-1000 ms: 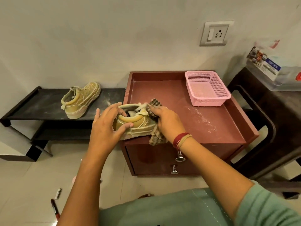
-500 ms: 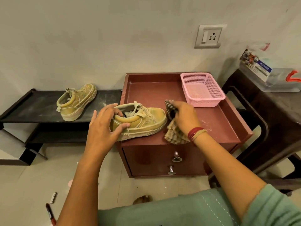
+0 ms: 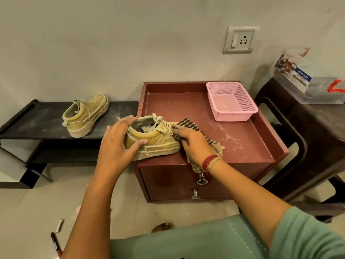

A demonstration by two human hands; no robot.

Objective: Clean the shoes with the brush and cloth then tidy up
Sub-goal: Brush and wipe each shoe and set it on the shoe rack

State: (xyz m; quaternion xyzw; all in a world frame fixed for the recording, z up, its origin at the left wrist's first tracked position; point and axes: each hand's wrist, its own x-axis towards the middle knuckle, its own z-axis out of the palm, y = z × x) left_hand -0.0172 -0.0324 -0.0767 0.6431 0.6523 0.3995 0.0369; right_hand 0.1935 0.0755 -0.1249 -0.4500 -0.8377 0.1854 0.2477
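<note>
- My left hand (image 3: 119, 144) holds the heel of the yellow-tan lace-up sneaker (image 3: 156, 144), with the thumb on its side and the fingers over the collar. The sneaker stands at the front left corner of the red-brown wooden cabinet (image 3: 186, 101).
- My right hand (image 3: 194, 144) grips the brown-and-cream checked cloth (image 3: 188, 124) and presses it on the toe.
- I think I am in the wiping step for this shoe.
- The second yellow-tan sneaker (image 3: 87, 114) stands on the low black shelf (image 3: 121, 113). I cannot tell if it is already clean.
- I see no brush, so I cannot tell whether the brushing is finished.
- The tidying is still to do. White dust (image 3: 229, 135) lies on the cabinet top, and the pink plastic mesh basket (image 3: 231, 105) holds nothing that I can see.
- The heel seems to reach over the left edge of the cabinet, and the sole lies close to the front edge, where I see no rim. A push to the left could drop the sneaker.
- There is free room on the top between the cloth and the basket. The dark brown plastic chair (image 3: 298, 146) stands just beside the cabinet on the right.
</note>
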